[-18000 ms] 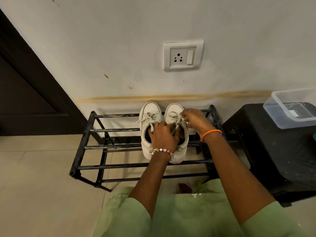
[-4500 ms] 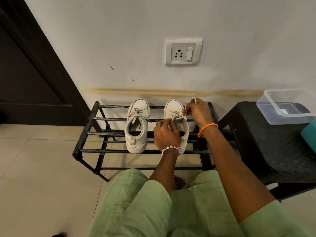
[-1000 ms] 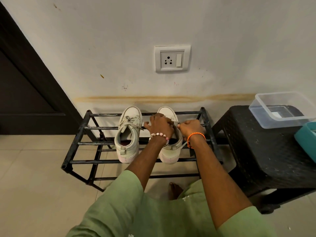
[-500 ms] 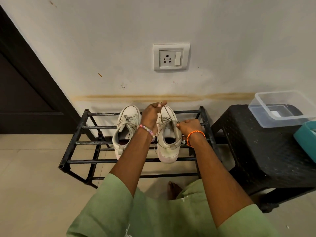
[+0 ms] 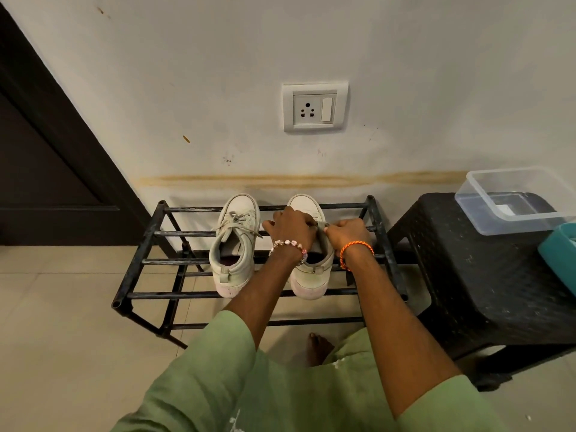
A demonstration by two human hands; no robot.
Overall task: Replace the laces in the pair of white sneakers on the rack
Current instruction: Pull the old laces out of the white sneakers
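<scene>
Overhead, looking down: off-white wall fills the top half, scuffed, w/ a yellowish stain band running along it low down and a socket plate above the shoes. Beige tiled floor below. Dark door at left, cut off by the frame edge. Black plastic stool at right, just beside the rack, its far side out of frame; on it a clear plastic tub w/ contents too hazy to tell, and a teal container mostly cropped. Black metal rack stands against the wall, bars only, floor showing thru. Green sleeves and clothing fill the bottom; a bare foot peeks out under the rack's front edge.

Both white sneakers sit on the rack's top tier, toes to the wall, side by side but apart. Left sneaker is fully laced, loose bow, nothing touching it. Right sneaker is half hidden by both hands, eyelets and tongue not visible. Left hand, beaded bracelet on the wrist, lies curled over the shoe's front; whether its fingers hold anything I can't tell. Right hand, orange thread band, has its fingers pinched on a grey lace end at the shoe's right edge. Rest of that lace is covered.
</scene>
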